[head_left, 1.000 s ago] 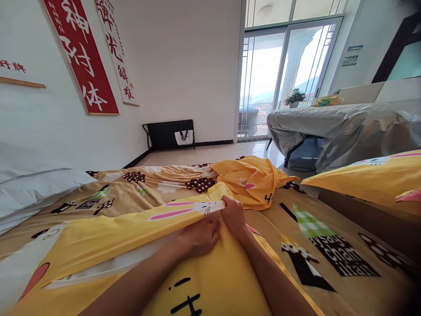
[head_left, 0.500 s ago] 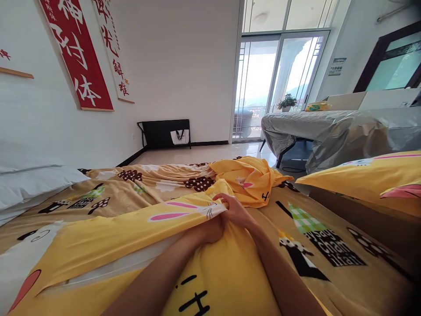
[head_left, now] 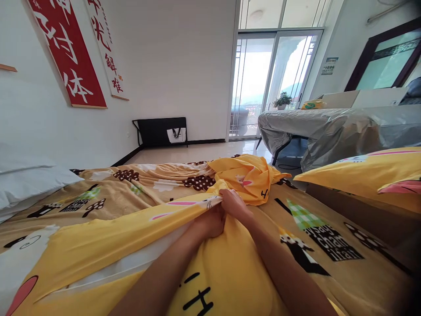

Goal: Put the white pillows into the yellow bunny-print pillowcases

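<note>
A yellow pillowcase with rabbit prints lies across the bed in front of me, a white pillow showing in its open side. My right hand pinches the far corner of the pillowcase's edge. My left hand is closed right beside it, partly under the raised cloth edge, pressing at the same corner. Both forearms stretch over the yellow cloth.
A tan patterned sheet covers the bed. A crumpled yellow cloth lies beyond my hands. White pillows sit at left, another yellow pillow at right. A covered table with a plant stands near the balcony door.
My hands have shifted slightly farther along the pillowcase corner, and my left hand has tucked more under the cloth edge. The view has tilted a little.
</note>
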The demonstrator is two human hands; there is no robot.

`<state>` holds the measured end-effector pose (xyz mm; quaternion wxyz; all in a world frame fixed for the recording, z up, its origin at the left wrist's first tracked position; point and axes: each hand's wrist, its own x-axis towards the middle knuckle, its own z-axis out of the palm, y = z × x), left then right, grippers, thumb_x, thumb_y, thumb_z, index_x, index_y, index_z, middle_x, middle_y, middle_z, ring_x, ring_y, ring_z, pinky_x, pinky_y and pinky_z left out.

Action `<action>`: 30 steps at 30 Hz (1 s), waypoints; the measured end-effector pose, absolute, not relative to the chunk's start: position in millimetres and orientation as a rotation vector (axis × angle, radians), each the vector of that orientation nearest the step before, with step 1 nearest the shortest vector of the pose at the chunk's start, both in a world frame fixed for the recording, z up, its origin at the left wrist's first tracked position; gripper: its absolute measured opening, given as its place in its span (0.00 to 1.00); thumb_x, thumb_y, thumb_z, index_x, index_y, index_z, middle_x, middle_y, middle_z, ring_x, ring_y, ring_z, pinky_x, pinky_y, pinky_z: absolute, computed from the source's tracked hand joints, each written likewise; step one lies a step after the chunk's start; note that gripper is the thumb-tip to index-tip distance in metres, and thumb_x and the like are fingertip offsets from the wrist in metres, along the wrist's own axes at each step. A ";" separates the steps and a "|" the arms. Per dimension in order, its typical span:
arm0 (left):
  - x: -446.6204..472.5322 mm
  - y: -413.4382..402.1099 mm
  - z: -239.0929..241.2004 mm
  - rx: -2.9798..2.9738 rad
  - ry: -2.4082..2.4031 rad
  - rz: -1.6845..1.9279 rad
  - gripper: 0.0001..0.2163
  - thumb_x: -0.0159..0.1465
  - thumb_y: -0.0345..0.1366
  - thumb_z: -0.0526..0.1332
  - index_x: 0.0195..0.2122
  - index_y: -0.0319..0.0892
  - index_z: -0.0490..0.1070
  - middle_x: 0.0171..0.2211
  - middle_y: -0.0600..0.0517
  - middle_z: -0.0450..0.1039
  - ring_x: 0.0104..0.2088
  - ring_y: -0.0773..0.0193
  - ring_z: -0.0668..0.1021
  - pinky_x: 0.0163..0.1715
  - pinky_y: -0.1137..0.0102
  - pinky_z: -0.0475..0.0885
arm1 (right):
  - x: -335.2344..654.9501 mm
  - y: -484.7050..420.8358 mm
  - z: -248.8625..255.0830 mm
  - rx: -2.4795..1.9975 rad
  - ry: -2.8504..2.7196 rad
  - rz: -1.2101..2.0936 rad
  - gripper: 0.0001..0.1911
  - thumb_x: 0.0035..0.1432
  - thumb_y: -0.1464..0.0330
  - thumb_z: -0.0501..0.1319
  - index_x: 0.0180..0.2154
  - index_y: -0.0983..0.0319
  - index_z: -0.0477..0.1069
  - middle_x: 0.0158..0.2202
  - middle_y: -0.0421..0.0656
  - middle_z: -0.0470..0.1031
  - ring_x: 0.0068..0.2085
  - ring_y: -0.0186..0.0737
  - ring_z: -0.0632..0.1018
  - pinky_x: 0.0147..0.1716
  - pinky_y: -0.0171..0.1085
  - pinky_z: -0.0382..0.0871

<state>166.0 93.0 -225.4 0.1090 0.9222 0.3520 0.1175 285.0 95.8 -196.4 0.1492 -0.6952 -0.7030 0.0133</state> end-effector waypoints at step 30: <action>185.3 125.3 -241.4 2.594 1.119 0.800 0.15 0.65 0.34 0.55 0.53 0.43 0.67 0.55 0.46 0.68 0.55 0.55 0.69 0.57 0.55 0.63 | 305.8 109.4 -225.6 -1.575 -1.798 0.071 0.17 0.40 0.80 0.51 0.31 0.62 0.72 0.31 0.46 0.75 0.34 0.41 0.72 0.34 0.34 0.59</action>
